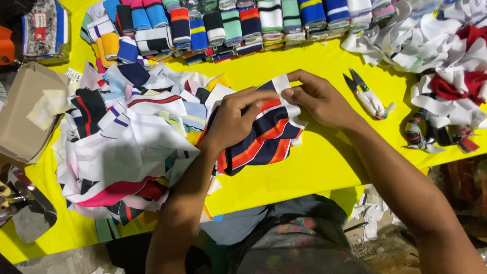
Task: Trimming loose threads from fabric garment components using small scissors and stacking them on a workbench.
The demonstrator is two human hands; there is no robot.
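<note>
— Navy, orange and white striped fabric piece [264,137], where is it?
— On the yellow table [314,167], beside the heap of cut pieces [127,137].
— And the hands?
— Left hand [233,119] presses down, fingers curled on it; right hand [319,99] pinches its white edge. Thread snips [368,96] lie near

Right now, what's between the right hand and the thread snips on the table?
Nothing: in the head view, only bare yellow table separates the right hand from the thread snips. Both hands hold the striped cloth; the left hand is beside it.
</note>
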